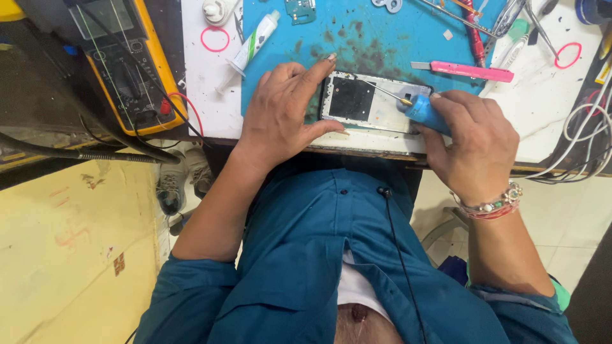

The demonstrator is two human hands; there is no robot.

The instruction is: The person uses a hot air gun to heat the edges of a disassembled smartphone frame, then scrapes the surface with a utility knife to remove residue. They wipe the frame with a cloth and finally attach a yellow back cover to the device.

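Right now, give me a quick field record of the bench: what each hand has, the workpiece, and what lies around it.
left hand: pressed flat on the opened phone frame, fingers spread over its left end
right hand: gripping a blue-handled tool, its thin metal tip over the frame
surface: blue work mat, stained, on a white bench
behind frame: pink-handled blade, white glue tube
far left: yellow multimeter
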